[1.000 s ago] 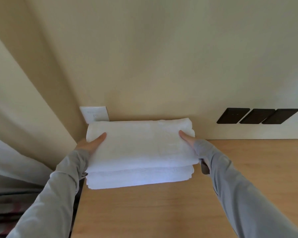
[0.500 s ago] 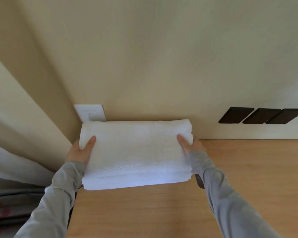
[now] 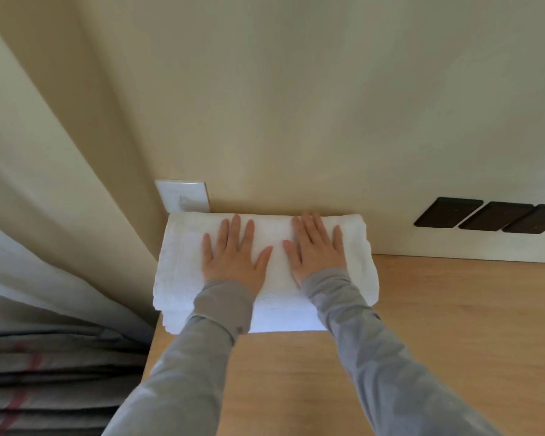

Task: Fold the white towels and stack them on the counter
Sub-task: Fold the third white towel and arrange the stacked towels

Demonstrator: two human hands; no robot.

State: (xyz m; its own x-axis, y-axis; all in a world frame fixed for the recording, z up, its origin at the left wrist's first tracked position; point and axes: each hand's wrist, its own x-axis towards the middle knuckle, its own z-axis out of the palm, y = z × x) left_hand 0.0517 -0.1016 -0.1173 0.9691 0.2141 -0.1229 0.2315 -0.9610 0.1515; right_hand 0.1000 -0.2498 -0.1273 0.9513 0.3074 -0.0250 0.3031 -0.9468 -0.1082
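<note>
Pale wooden counter (image 3: 422, 341) carries the stack of folded white towels (image 3: 183, 262) at its back left corner, long axis left-right along the wall (image 3: 296, 105). My left hand (image 3: 233, 256) and right hand (image 3: 317, 250), earlier gripping its ends, now press flat on top, fingers straight

Wood counter (image 3: 453, 325) lies open to the right of the towels (image 3: 180, 269) and nearer than them. The wall (image 3: 296, 121) closes the far side just behind the stack, and a curtain (image 3: 44, 231) hangs close on the left.
</note>
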